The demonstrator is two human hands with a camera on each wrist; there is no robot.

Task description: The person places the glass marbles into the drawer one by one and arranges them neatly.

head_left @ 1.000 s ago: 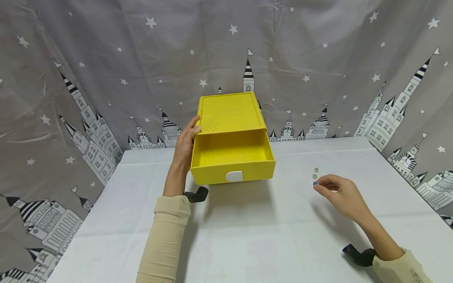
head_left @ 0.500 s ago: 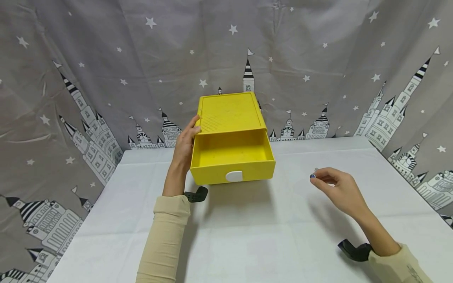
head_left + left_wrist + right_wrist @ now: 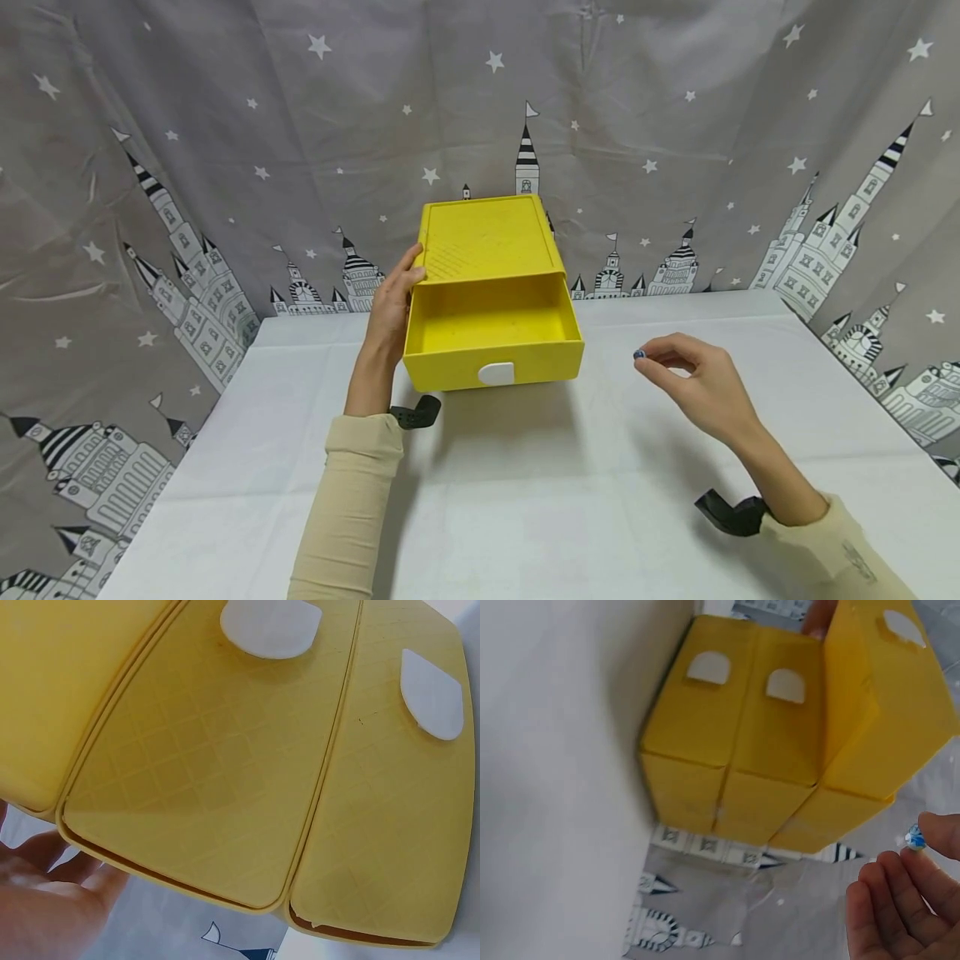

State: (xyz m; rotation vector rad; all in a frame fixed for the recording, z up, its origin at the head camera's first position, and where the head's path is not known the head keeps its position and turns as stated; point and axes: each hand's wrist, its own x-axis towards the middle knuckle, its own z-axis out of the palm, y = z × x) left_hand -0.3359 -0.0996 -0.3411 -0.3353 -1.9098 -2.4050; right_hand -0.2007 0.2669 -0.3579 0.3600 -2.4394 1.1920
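A drawer box point(image 3: 487, 242) stands on the counter point(image 3: 525, 500), toward its far edge and left of the middle, with a curtain point(image 3: 675, 125) hanging behind it. The box's top drawer point(image 3: 495, 342) is pulled out toward the person, past the stacked drawers below it. The left hand point(image 3: 392, 310) rests against the box's left side, at the corner where the drawer leaves the casing. The right hand point(image 3: 693, 385) is to the right of the drawer, above the counter and apart from the box, with a small bead point(image 3: 639, 354) pinched at its fingertips on the side nearest the drawer.
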